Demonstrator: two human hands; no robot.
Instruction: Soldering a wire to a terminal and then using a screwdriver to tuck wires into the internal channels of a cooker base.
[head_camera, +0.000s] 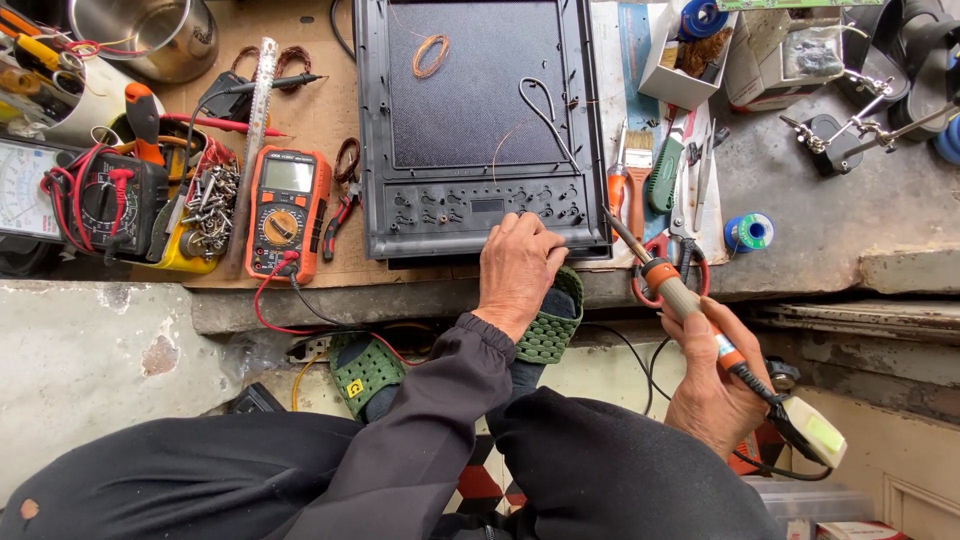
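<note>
The wooden-handled soldering iron (672, 290), gripped in the closed right hand (712, 385), is angled toward the upper left at the black rectangular appliance panel (480, 120), whose lower edge is pressed by the flat, empty left hand (518, 268).

- An orange multimeter (284, 212) is laid on brown cardboard (320, 110), left of the black panel.
- A steel pot (150, 35) is seen at the top left corner.
- A yellow tray of screws (207, 215) is set beside the meter.
- A blue solder spool (748, 232) is placed on the grey counter (850, 220).
- Red-handled scissors (678, 262) are laid near the counter's edge.
</note>
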